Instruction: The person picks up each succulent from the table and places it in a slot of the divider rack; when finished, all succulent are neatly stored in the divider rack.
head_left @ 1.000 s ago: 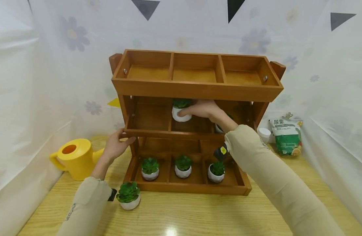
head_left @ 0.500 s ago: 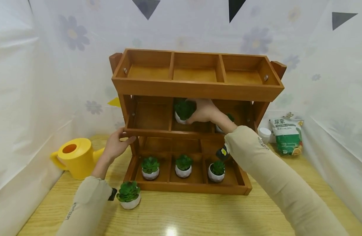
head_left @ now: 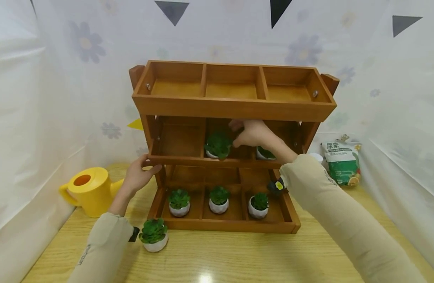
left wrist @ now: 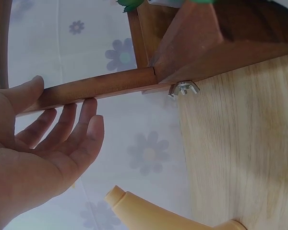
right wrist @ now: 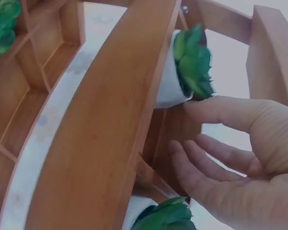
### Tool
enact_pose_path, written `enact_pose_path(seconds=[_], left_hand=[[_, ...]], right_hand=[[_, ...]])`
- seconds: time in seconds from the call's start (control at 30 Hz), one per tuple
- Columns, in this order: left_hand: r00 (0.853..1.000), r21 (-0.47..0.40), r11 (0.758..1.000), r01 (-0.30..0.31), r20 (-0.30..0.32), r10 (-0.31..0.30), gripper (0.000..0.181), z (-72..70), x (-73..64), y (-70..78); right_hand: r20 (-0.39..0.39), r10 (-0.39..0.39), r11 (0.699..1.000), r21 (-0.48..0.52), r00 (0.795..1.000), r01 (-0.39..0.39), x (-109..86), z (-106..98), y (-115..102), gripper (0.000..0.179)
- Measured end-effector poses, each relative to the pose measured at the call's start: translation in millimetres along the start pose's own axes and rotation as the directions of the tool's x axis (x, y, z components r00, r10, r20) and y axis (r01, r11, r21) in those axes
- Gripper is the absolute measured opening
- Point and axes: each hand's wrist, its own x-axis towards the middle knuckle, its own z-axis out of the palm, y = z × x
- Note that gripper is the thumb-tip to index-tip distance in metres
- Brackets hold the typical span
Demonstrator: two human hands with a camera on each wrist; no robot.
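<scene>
A three-tier wooden plant stand (head_left: 234, 110) stands on the table. My left hand (head_left: 139, 175) grips its left upright, thumb on one side of the wood (left wrist: 105, 85) and fingers on the other. My right hand (head_left: 253, 133) is in the middle tier, just right of a potted succulent (head_left: 218, 145) in the centre compartment. In the right wrist view its fingers are spread and hold nothing; one fingertip is at the white pot (right wrist: 168, 81), whether touching I cannot tell. Another succulent (head_left: 265, 153) sits in the right compartment, partly behind my right forearm.
The bottom tier holds three succulents, one (head_left: 218, 199) in each compartment. Another succulent (head_left: 154, 235) stands on the table (head_left: 238, 255) before the stand's left corner. A yellow watering can (head_left: 93, 190) is at left; a green-and-white bag (head_left: 343, 163) and white-lidded container (head_left: 316, 158) are at right.
The succulent in my right hand has come down and forward into the middle tier's centre compartment, upright, and the hand has let go and shifted right. My left hand has stayed put.
</scene>
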Motion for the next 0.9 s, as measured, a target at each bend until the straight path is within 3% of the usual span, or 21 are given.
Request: enact_pose_path(seconds=[0.17,0.3,0.47,0.6,0.67,0.8,0.9], left_hand=[[1.000,0.002,1.000,0.004,-0.005,-0.004,0.053,-0.7,-0.7,-0.4],[1.000,-0.012,1.000,0.003,0.001,-0.003,0.053,0.0,-1.2,-0.1],[1.000,-0.023,1.000,0.009,0.000,-0.009,0.053,-0.1,-1.7,-2.0],[1.000,-0.021,1.000,0.007,-0.001,-0.007,0.053,-0.3,-0.8,-2.7],[1.000,-0.020,1.000,0.005,0.000,-0.005,0.052,-0.3,-0.9,-2.2],[1.000,-0.006,1.000,0.005,0.003,-0.005,0.052,-0.6,-0.8,-1.9],[1.000,0.000,1.000,0.004,0.005,-0.004,0.053,-1.4,-0.4,-2.8]], right_hand=[[0.005,-0.026,1.000,0.001,1.000,0.026,-20.3,4,1,0.052],[-0.039,-0.107,0.994,-0.041,0.993,0.106,-42.6,15,-1,0.046],[-0.133,-0.247,0.968,-0.003,0.960,0.249,-69.3,42,-10,0.039],[-0.166,-0.290,0.950,0.068,0.943,0.304,-87.0,74,-10,0.033],[-0.140,-0.281,0.946,0.126,0.950,0.298,-93.3,94,-8,0.030],[-0.023,-0.220,0.938,0.268,0.975,0.218,-100.3,137,-2,0.027],[0.051,-0.176,0.922,0.358,0.983,0.146,-101.9,167,-1,0.026]])
